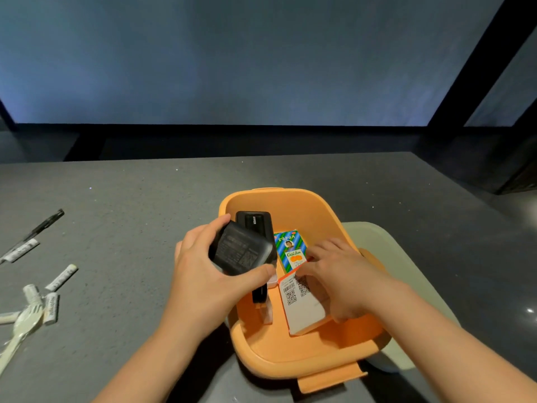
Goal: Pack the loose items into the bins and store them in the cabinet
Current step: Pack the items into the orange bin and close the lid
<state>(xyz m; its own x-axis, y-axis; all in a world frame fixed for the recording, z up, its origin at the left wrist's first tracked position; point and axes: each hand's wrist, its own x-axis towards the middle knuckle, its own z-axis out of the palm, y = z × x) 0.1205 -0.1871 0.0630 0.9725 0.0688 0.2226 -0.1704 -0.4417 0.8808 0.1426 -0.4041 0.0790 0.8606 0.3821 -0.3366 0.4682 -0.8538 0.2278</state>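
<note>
both hands [203, 274] crowd orange bin [290, 362], counter [130, 205] left open

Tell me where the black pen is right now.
In the head view the black pen lies on the grey table at the far left, just beyond the white batteries, well apart from the orange bin.

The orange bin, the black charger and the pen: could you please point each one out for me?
orange bin [293, 370], head view, near rim.
black charger [241, 251], head view, labelled face, gripped by the left hand [203, 274].
pen [43, 225], head view, mid-barrel.
</note>
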